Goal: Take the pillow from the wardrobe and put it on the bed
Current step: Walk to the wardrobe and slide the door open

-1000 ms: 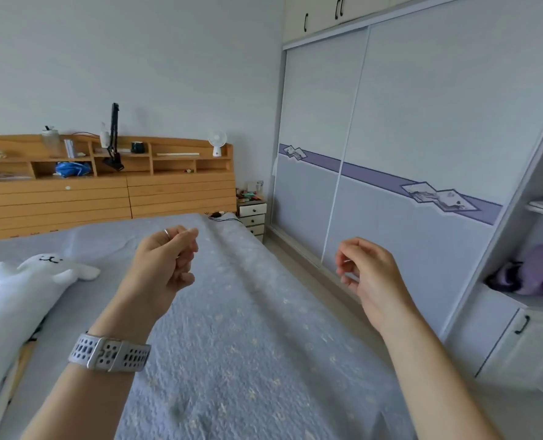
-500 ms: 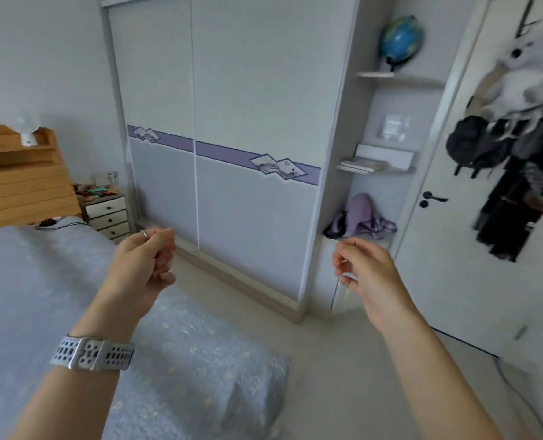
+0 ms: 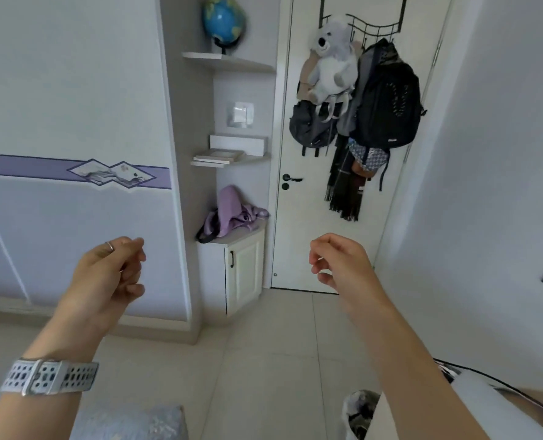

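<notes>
From the head camera, both bare hands are raised in front of the person over a pale tiled floor (image 3: 264, 360), and neither one holds anything. The left hand (image 3: 108, 274) has its fingers loosely curled toward the palm, a ring on 1 finger and a perforated grey watch strap (image 3: 49, 376) around the wrist; it is held up before the lower panel of the wardrobe's sliding door (image 3: 73, 106). The right hand (image 3: 340, 265) is likewise loosely curled, fingertips drawn in but closed on nothing, held up before the foot of the white room door (image 3: 292, 217). The wardrobe door is shut, with a purple band (image 3: 25, 166) running across it, so no pillow can be seen. At the wardrobe's right edge are open shelves: a globe (image 3: 222, 22) on the top one, flat books (image 3: 219, 155) on the middle one, and a purple bag (image 3: 232, 212) on the small cabinet (image 3: 244, 274) below. On the room door hang a grey plush koala (image 3: 333, 58) and a black backpack (image 3: 387, 100). A corner of the blue-grey bed (image 3: 130, 423) shows at the bottom edge, left of centre.
</notes>
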